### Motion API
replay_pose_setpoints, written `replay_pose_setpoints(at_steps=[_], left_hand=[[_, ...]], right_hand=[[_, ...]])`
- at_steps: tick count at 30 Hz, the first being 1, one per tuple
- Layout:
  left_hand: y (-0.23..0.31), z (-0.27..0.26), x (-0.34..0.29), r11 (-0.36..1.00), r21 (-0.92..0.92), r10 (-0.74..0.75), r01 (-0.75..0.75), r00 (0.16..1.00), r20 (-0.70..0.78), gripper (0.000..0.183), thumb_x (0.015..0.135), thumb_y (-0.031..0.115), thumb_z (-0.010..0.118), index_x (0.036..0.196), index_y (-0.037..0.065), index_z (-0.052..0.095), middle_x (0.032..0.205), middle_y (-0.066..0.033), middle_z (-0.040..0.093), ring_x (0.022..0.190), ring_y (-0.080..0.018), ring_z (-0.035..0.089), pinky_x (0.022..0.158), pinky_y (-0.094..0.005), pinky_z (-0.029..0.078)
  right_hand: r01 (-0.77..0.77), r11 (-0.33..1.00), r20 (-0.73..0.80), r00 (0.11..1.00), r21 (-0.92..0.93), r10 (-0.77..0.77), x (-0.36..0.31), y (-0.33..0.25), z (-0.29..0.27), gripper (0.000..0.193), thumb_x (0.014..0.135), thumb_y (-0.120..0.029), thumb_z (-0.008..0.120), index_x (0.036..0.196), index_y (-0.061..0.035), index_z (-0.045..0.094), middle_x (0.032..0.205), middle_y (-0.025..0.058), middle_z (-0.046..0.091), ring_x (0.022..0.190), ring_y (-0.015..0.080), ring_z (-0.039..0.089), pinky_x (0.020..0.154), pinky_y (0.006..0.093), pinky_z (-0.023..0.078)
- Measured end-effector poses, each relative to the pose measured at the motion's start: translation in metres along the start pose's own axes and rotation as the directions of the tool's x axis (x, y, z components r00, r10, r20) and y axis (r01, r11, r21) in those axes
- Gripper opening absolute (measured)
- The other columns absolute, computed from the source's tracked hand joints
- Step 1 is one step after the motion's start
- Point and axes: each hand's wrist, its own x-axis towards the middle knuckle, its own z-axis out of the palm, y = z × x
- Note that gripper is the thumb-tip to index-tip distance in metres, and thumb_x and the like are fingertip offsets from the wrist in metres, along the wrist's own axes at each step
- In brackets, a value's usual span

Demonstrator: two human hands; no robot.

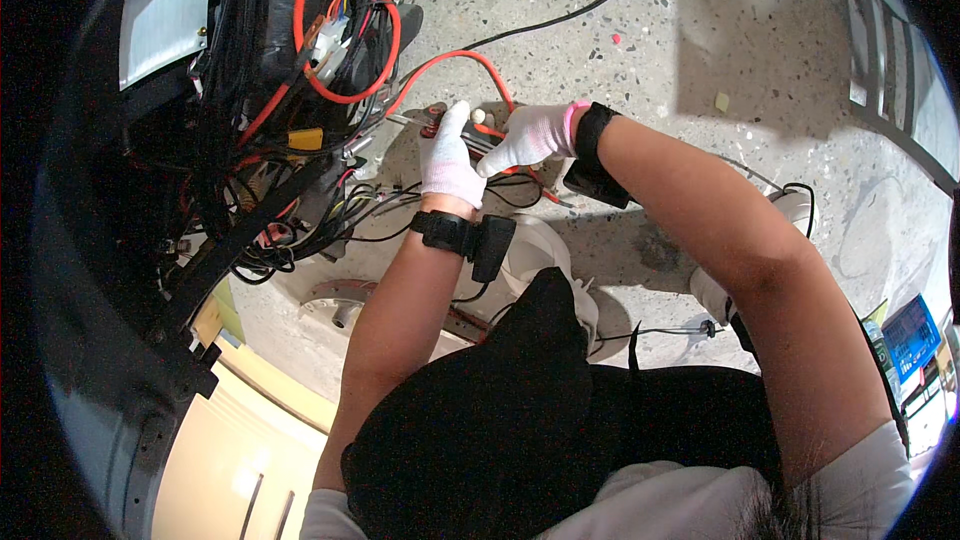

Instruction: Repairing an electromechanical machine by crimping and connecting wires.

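Both of my hands wear white knit gloves and meet above the speckled floor, beside a mass of cables. My left hand [452, 162] is closed around a red-and-black hand tool [484, 137], its thumb pointing away from me. A thin metal end sticks out of the tool to the left, toward the wiring. From the right, my right hand [532, 137] closes on the same tool, fingers bent toward the left hand. The gloves cover much of it, so its exact kind is hidden. A thick red cable [455, 54] arches just beyond both hands.
Black cable bundles [235, 50] and white connectors [328, 45] fill an open dark cabinet frame [255, 235] at left. A yellow tag [305, 139] hangs among them. Cream panels [235, 440] stand at lower left. A black cable [560, 18] crosses the floor [640, 70].
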Motion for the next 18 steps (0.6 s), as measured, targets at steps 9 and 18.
replay_pose_setpoints(at_steps=[9,18], left_hand=[[0.01,0.003,-0.016,0.978,-0.139,-0.134,0.154,0.981,0.142,0.012,0.086,0.021,0.055,0.084,0.01,0.054,0.079,-0.0045,0.06,0.076,-0.0202,0.059,0.072,-0.0351,0.049],[0.015,-0.003,-0.013,0.976,-0.111,-0.16,0.189,0.961,0.228,0.013,0.085,0.023,0.056,0.082,0.01,0.053,0.08,-0.006,0.06,0.077,-0.0224,0.058,0.075,-0.0381,0.048]], right_hand=[[0.018,0.981,-0.116,0.992,-0.195,-0.042,0.02,0.011,0.015,0.062,0.06,-0.038,0.073,0.11,-0.0053,0.056,0.098,0.0126,0.064,0.088,0.0228,0.061,0.078,0.0321,0.047],[-0.03,0.828,-0.283,0.946,-0.56,-0.158,0.013,0.006,0.025,0.055,0.068,-0.046,0.06,0.107,-0.0073,0.058,0.097,0.0164,0.064,0.09,0.0311,0.062,0.075,0.0385,0.05]])
